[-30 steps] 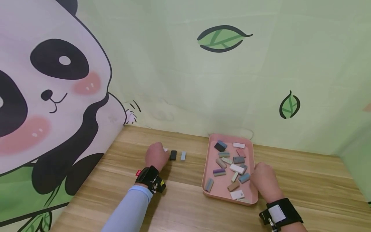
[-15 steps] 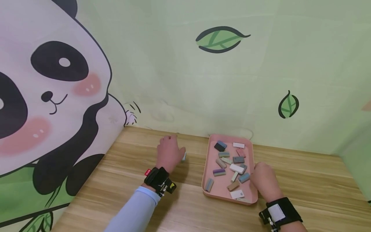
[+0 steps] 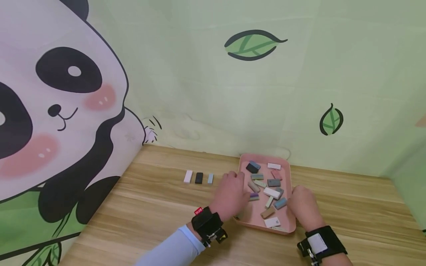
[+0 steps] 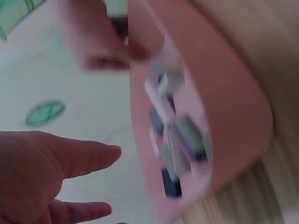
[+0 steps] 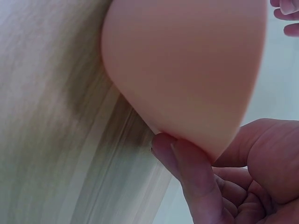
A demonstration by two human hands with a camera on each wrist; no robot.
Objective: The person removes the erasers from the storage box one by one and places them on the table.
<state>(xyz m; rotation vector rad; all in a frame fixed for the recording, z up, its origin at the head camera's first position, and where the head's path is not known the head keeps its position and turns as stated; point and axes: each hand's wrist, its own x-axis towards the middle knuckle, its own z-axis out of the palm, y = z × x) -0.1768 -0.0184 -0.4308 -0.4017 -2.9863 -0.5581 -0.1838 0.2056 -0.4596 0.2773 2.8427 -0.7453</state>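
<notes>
A pink tray (image 3: pixel 286 173) with several small coloured blocks stands on the wooden table. My left hand (image 3: pixel 233 192) hovers over the tray's left edge, fingers stretched towards the blocks and holding nothing. In the blurred left wrist view its fingers (image 4: pixel 70 158) are straight beside the tray (image 4: pixel 233 116). My right hand (image 3: pixel 303 207) grips the tray's right rim. The right wrist view shows its fingers (image 5: pixel 196 182) curled under the tray's edge (image 5: pixel 187 70). To the left, a white block (image 3: pixel 188 176), a black block (image 3: pixel 199 178) and a light blue block (image 3: pixel 210 178) stand in a row on the table.
A wall with a panda picture (image 3: pixel 50 111) closes the left side, and a green wall with leaf prints (image 3: pixel 253 44) runs along the back. Bare wood of the table (image 3: pixel 149 221) lies in front of the row and the tray.
My left hand has left the row of blocks and moved right to the tray's left edge, uncovering the white, black and light blue blocks. The right hand has stayed on the tray.
</notes>
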